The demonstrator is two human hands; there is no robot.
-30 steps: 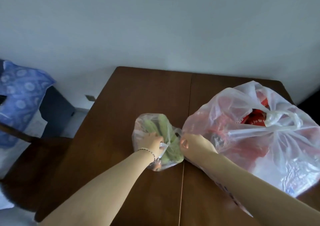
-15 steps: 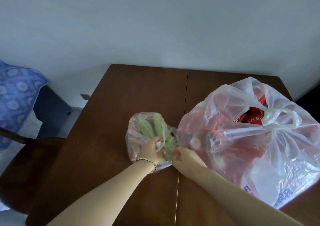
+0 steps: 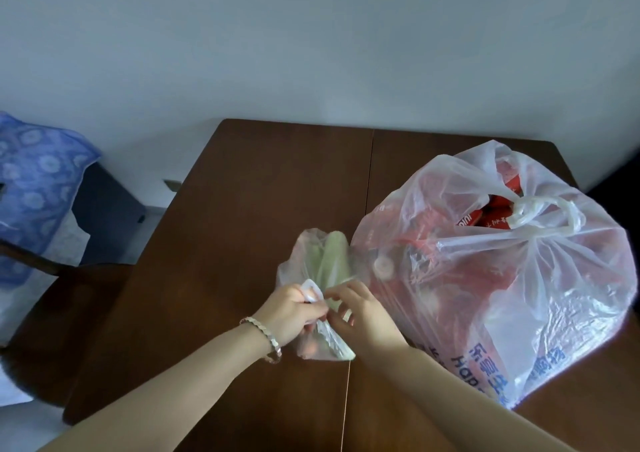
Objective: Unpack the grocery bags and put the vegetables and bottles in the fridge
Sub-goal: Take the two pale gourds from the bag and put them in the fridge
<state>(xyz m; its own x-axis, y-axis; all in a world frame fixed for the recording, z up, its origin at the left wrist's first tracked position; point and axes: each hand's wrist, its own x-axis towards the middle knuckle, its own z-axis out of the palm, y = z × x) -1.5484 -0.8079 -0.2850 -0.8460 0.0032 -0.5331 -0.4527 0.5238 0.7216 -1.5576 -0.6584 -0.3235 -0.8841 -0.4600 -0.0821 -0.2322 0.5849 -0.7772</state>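
Fingers of left hand and right hand pinching small vegetable bag's tied mouth, likely to undo it, at nine o'clock of big knotted grocery bag.

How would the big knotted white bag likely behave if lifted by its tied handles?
The large bag bulges with red packages and a capped bottle, so it is probably heavy. Its thin film would likely sag and stretch around the knot. Loose contents may shift.

Small clear bag holding green vegetables, beside knotted big bag
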